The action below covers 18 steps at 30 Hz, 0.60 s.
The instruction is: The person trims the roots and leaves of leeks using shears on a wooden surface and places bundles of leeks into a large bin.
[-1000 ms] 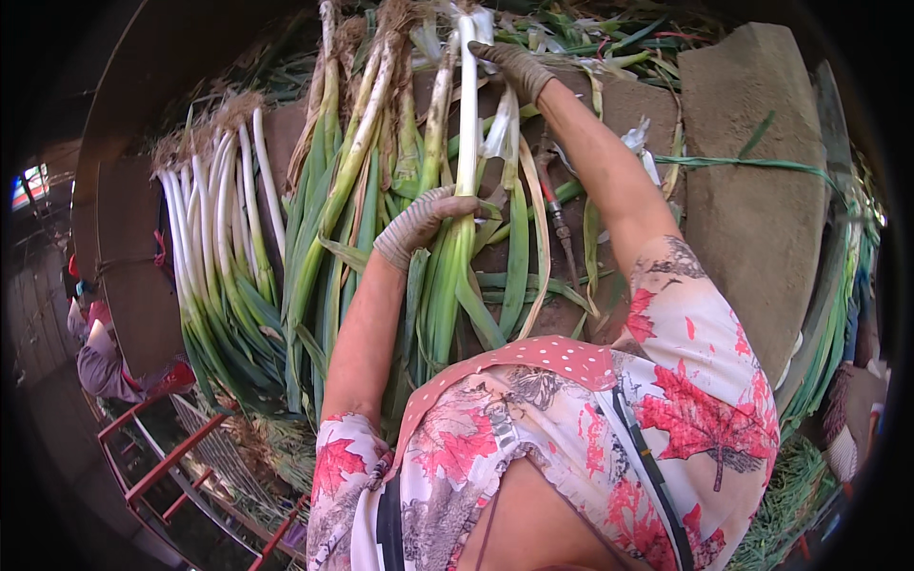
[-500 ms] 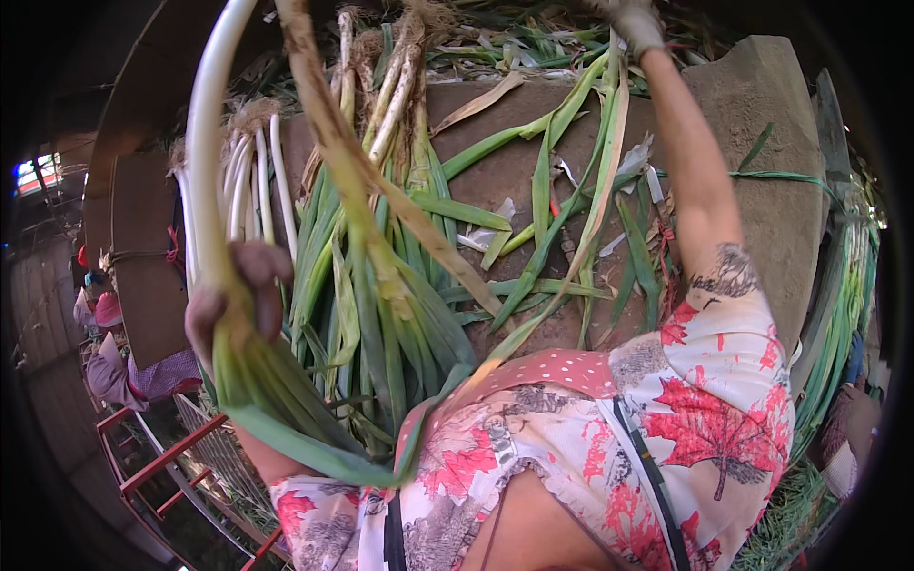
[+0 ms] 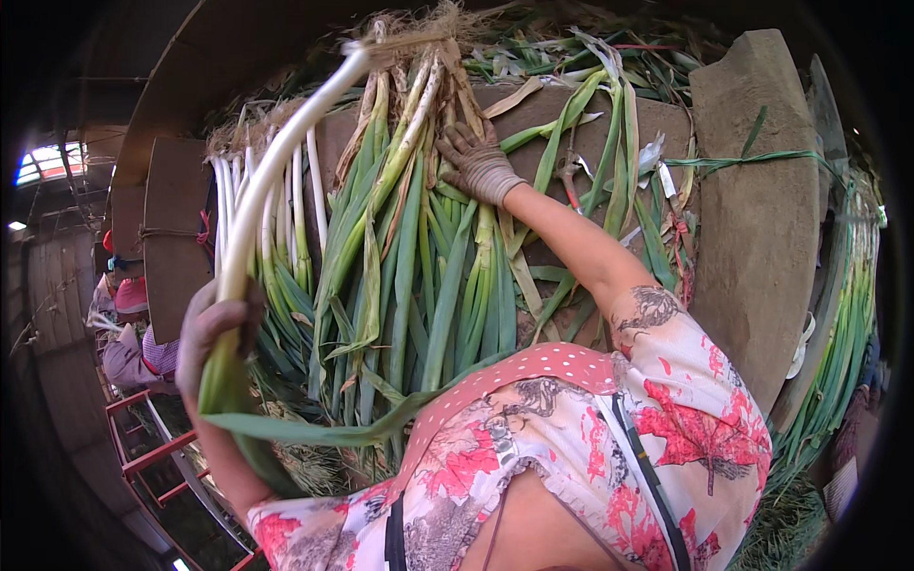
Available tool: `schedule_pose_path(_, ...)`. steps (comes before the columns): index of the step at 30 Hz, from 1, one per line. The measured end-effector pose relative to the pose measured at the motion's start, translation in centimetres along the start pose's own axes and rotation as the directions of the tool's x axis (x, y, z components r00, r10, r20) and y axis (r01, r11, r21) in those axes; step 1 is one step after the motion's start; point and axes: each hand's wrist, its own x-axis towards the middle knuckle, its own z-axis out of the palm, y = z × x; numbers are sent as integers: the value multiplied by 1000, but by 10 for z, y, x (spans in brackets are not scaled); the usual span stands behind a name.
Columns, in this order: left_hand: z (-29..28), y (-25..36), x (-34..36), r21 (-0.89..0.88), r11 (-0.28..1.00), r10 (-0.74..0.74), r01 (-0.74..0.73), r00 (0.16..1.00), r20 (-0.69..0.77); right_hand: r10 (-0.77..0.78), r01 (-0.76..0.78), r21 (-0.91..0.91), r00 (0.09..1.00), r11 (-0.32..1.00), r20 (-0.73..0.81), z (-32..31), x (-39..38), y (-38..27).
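Note:
My left hand (image 3: 217, 328), at the left, is closed around a long green onion (image 3: 295, 133). Its white stalk slants up and right to the root end, while its green leaves trail below my grip towards my apron. My right hand (image 3: 478, 167), in a dirty glove, lies with fingers apart on the upper part of a heap of green onions (image 3: 405, 276). Those have brown outer skins and stringy roots at the far end. Left of the heap, partly behind the held onion, lie several clean white-stalked green onions (image 3: 300, 205).
Loose leaves (image 3: 619, 143) and peelings litter the board to the right. A broad brown slab (image 3: 757, 219) stands beyond, with green twine across it. More green onions (image 3: 847, 314) are at the far right. A red metal frame (image 3: 157, 457) stands at lower left, near another person (image 3: 133, 357).
My right hand has come from the far right edge, leftward and nearer, onto the heap. The held onion now tilts further right, with its root end in view.

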Motion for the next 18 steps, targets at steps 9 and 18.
schedule_pose_path(9,-241,31,18,456,875,77,164,882,-465,115,25,409,942,912,-315,-7,-41,17)
schedule_pose_path(18,202,-149,107,361,806,307,-470,852,424,517,-522,23,836,853,-186,8,-214,63)
